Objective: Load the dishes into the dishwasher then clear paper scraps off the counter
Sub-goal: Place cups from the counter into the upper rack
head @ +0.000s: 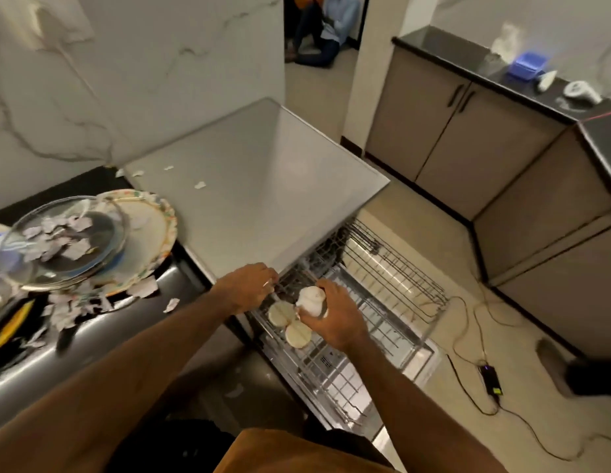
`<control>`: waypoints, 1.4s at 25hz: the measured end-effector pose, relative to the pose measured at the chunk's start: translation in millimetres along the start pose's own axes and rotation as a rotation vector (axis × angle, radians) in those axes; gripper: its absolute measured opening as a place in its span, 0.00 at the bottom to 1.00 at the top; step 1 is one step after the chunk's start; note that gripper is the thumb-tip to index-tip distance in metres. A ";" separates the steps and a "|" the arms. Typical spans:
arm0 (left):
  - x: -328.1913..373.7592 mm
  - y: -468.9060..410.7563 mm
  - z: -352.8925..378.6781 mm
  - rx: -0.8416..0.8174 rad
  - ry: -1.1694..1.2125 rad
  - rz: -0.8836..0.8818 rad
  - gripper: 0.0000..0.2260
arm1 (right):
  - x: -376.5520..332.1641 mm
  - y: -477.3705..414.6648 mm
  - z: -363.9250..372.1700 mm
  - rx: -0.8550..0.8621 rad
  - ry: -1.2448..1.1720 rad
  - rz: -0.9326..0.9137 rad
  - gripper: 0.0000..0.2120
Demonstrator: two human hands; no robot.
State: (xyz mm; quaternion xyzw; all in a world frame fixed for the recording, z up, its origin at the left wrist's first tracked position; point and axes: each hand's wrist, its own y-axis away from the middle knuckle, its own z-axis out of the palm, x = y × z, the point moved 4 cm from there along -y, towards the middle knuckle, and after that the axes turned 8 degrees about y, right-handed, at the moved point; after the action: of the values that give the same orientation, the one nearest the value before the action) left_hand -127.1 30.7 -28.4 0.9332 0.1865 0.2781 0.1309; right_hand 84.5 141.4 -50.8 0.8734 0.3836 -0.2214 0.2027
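My right hand (pixel 335 319) grips a small white cup (pixel 311 300) above the pulled-out upper rack (pixel 331 370) of the dishwasher. Two upturned white cups (pixel 281 314) (pixel 298 333) sit in that rack just left of it. My left hand (pixel 247 286) holds the rack's wire edge under the grey dishwasher top (pixel 263 186). On the dark counter at left, a glass bowl (pixel 58 244) with paper scraps rests on a stack of patterned plates (pixel 150 227). More paper scraps (pixel 75 308) lie around the stack, and a few scraps (pixel 200 185) sit on the grey top.
The lower rack (pixel 399 268) is pulled out over the open door. Cables and a black power brick (pixel 490 378) trail across the tiled floor at right. Beige cabinets (pixel 468 131) with a black counter line the right side. A person sits in the far doorway (pixel 317 29).
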 end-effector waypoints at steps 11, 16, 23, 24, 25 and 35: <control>72.6 -63.0 86.8 -0.168 -0.226 0.133 0.12 | 140.9 4.4 30.6 -0.267 0.277 0.227 0.38; 71.0 -70.1 124.1 -0.207 -0.237 0.059 0.19 | 171.2 -4.3 60.3 -0.328 0.359 0.231 0.36; 65.8 -70.7 170.0 -0.361 -0.215 0.003 0.19 | 209.9 -15.4 98.1 -0.476 0.558 0.105 0.41; 63.2 -70.4 174.4 -0.382 -0.222 0.006 0.19 | 211.6 -17.7 101.6 -0.490 0.586 0.085 0.41; 61.7 -69.6 178.2 -0.400 -0.237 0.016 0.19 | 212.1 -18.9 104.7 -0.501 0.613 0.068 0.41; 55.5 -68.9 184.7 -0.428 -0.198 -0.011 0.20 | 203.7 -17.6 131.0 -0.460 0.567 0.018 0.33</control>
State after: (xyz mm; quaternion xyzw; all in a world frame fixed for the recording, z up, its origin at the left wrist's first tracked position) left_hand 1.9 89.8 -176.1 0.9058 0.1146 0.2179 0.3450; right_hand 164.7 202.0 -271.9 0.8349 0.4566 0.1235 0.2815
